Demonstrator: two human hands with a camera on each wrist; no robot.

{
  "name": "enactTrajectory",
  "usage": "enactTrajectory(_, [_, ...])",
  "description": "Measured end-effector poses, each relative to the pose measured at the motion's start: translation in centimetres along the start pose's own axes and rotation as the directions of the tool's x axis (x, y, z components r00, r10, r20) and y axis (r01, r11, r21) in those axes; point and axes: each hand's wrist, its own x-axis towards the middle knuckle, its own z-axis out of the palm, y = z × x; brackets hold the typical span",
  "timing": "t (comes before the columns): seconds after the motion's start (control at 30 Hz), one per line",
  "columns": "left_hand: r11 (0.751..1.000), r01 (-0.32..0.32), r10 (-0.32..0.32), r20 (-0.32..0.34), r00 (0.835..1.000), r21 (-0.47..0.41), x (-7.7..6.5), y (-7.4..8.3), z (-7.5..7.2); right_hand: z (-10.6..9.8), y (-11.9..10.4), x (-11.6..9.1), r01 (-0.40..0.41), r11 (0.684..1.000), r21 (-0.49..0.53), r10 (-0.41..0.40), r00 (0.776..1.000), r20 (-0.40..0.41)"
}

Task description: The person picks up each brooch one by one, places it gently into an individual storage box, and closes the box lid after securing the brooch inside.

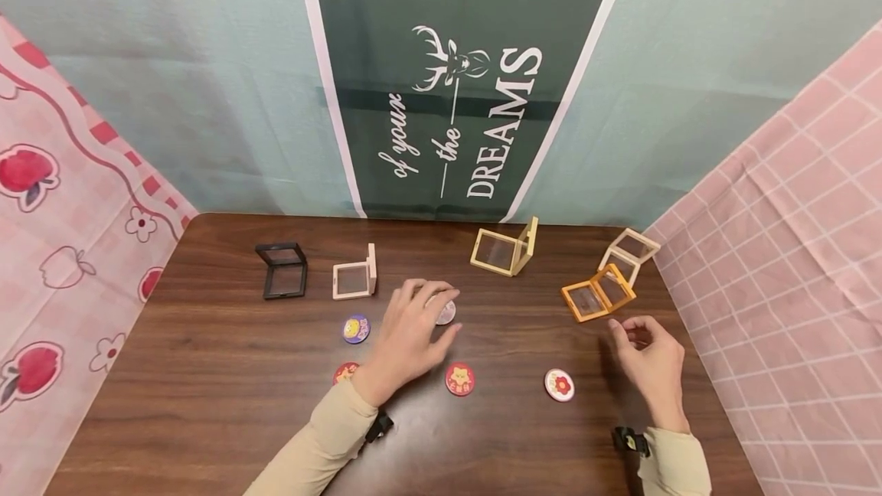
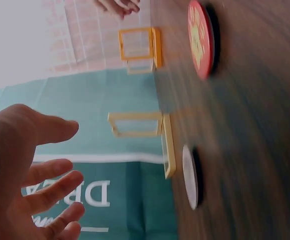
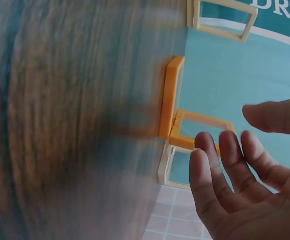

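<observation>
My left hand (image 1: 406,335) hovers over the table with its fingers and thumb apart. Just beyond its fingertips lies a pale round badge (image 1: 446,314), partly covered in the head view; the left wrist view shows that badge (image 2: 190,176) flat on the wood, apart from the hand. On the right, my right hand (image 1: 651,362) has loosely bent fingers with nothing between them. Nearest to it is an orange hinged case (image 1: 601,295) with clear windows, standing unfolded. In the right wrist view, the orange case (image 3: 170,97) shows behind the fingertips.
Black (image 1: 285,295), light pink (image 1: 372,270) and yellow (image 1: 514,255) hinged cases stand open along the back, with a cream one (image 1: 642,247) behind the orange. A blue badge (image 1: 356,329), red badges (image 1: 459,379) and a white flower badge (image 1: 560,386) lie nearer. Cloth hangs (image 1: 792,251) around the table.
</observation>
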Motion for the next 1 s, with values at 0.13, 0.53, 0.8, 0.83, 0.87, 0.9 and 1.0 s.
enactTrajectory(0.13, [1.0, 0.009, -0.008, 0.037, 0.999, -0.021, 0.2, 0.9, 0.9, 0.0, 0.7, 0.5, -0.07, 0.997, -0.036, 0.07, 0.998, 0.007])
enactTrajectory(0.53, [0.999, -0.041, 0.047, 0.211, 0.976, -0.033, 1.5, 4.3, 4.3, -1.0, 3.1, 2.2, -0.17, 0.982, -0.086, 0.181, 0.972, 0.152])
enactTrajectory(0.8, [0.994, -0.109, 0.103, 0.243, 0.965, 0.011, 1.6, 5.8, 5.2, 0.0, 3.0, 3.3, -0.153, 0.988, -0.035, 0.157, 0.967, 0.2])
enactTrajectory(0.83, [0.993, -0.116, 0.11, 0.25, 0.962, 0.009, 1.7, 5.9, 5.3, 0.1, 3.0, 3.5, -0.151, 0.988, -0.036, 0.155, 0.967, 0.204])
enactTrajectory(0.87, [0.993, -0.121, 0.115, 0.259, 0.959, 0.005, 1.7, 6.1, 5.5, 0.2, 3.0, 3.6, -0.149, 0.988, -0.036, 0.153, 0.966, 0.21])
enactTrajectory(0.9, [0.993, -0.12, 0.116, 0.27, 0.956, -0.002, 1.9, 6.2, 5.6, 0.3, 3.0, 3.7, -0.15, 0.988, -0.037, 0.155, 0.964, 0.215])
enactTrajectory(1.0, [0.995, -0.092, 0.098, 0.313, 0.945, -0.033, 2.1, 6.4, 6.0, 0.6, 2.9, 4.0, -0.153, 0.987, -0.054, 0.161, 0.959, 0.234])
